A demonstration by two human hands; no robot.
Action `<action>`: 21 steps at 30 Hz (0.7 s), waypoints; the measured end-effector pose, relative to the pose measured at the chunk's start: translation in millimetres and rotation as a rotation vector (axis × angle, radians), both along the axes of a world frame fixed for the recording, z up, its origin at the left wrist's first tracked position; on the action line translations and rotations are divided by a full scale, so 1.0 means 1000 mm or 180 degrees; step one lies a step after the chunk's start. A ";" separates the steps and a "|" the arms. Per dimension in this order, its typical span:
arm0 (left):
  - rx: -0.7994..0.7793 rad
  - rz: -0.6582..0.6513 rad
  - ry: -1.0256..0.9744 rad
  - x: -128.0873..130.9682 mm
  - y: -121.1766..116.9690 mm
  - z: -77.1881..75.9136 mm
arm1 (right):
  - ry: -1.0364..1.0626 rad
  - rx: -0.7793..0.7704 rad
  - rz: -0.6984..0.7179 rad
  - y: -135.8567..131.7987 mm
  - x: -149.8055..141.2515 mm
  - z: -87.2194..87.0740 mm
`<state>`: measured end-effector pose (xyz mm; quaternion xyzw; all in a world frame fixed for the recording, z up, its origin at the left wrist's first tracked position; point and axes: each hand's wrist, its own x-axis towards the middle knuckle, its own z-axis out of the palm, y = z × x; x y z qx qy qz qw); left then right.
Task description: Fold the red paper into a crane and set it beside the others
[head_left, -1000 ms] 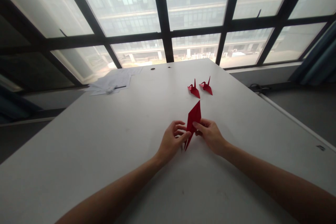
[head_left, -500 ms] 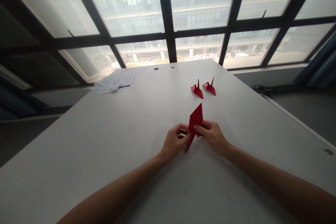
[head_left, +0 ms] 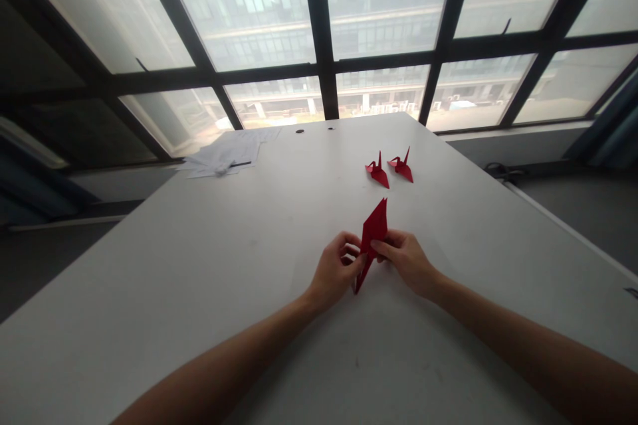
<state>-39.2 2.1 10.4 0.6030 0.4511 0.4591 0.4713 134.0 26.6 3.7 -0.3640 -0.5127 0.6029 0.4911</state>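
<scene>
A long, pointed piece of folded red paper (head_left: 373,231) stands tilted on the white table (head_left: 209,265), its tip pointing away from me. My left hand (head_left: 336,271) pinches its left edge with curled fingers. My right hand (head_left: 406,260) pinches its right edge, thumb on top. Two finished red paper cranes (head_left: 377,172) (head_left: 401,168) sit side by side on the table just beyond the folded piece.
A loose pile of white sheets (head_left: 224,156) lies at the table's far left corner. Two small dark holes (head_left: 300,131) mark the far edge. Large windows with dark frames (head_left: 319,26) rise behind the table. A cable (head_left: 501,171) lies on the sill at right.
Both hands keep their pinch on the folded red paper, and its tip has narrowed slightly as the sides come together. The view has shifted a little.
</scene>
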 end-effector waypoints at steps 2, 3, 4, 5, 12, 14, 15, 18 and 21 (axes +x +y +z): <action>0.0033 -0.0030 0.0125 0.000 0.000 -0.001 | -0.0008 0.0006 0.0013 0.000 0.000 0.000; 0.0029 -0.0042 0.0194 0.000 0.000 -0.002 | -0.0012 0.0005 0.0021 0.000 0.000 0.000; 0.0018 -0.0047 0.0254 -0.001 0.000 -0.003 | -0.0020 0.0000 0.0032 0.000 0.000 0.000; 0.0007 -0.0039 0.0296 -0.001 0.001 -0.003 | -0.0032 -0.0007 0.0041 0.000 0.000 0.000; 0.0108 0.0044 0.0009 0.000 -0.001 0.000 | -0.0033 -0.0049 -0.0088 0.001 -0.001 0.001; 0.0118 0.0004 -0.0037 0.001 -0.001 0.001 | -0.0032 -0.0043 -0.0077 0.000 -0.001 0.001; 0.0112 -0.0009 -0.0041 0.001 -0.001 0.002 | -0.0034 -0.0034 -0.0068 0.000 -0.001 0.002; 0.0095 0.0031 -0.0069 0.001 -0.001 0.001 | -0.0036 -0.0012 -0.0052 0.000 -0.001 0.002; 0.0102 0.0063 -0.0101 0.001 -0.002 0.000 | -0.0018 -0.0006 -0.0013 0.000 -0.001 0.001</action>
